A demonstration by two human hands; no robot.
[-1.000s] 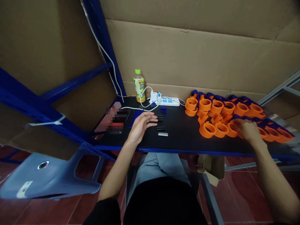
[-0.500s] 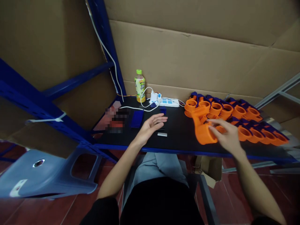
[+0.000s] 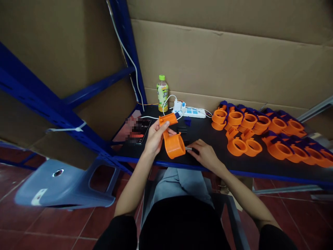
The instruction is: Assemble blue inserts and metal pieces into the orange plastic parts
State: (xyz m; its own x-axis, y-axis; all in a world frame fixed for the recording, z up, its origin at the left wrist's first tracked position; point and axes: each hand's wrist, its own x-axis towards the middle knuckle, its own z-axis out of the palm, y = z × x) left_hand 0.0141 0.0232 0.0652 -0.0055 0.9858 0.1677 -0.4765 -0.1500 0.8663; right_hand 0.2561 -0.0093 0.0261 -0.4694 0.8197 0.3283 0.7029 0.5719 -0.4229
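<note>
An orange plastic part (image 3: 174,146) with a wide ring at its lower end is held up over the black tabletop in my left hand (image 3: 155,137), whose thumb lies across its upper arm. To the right of the ring, the fingertips of my right hand (image 3: 205,154) are closed on a small silver-grey piece (image 3: 188,148) near the table's front edge. Small black pieces (image 3: 182,130) lie behind it. Several orange rings with dark blue parts (image 3: 249,121) stand in rows on the right, with two all-orange parts (image 3: 237,146) in front of them.
At the back are a green-capped bottle (image 3: 162,95) and a white power strip (image 3: 194,112) with cables. A phone (image 3: 143,131) lies at the left. A blue metal frame post (image 3: 52,104) rises beside the table, with a blue-grey stool (image 3: 65,184) below.
The orange part has moved left, from my right hand into my left. My right hand has come to the middle and taken hold of the silver-grey piece. The view has shifted slightly.
</note>
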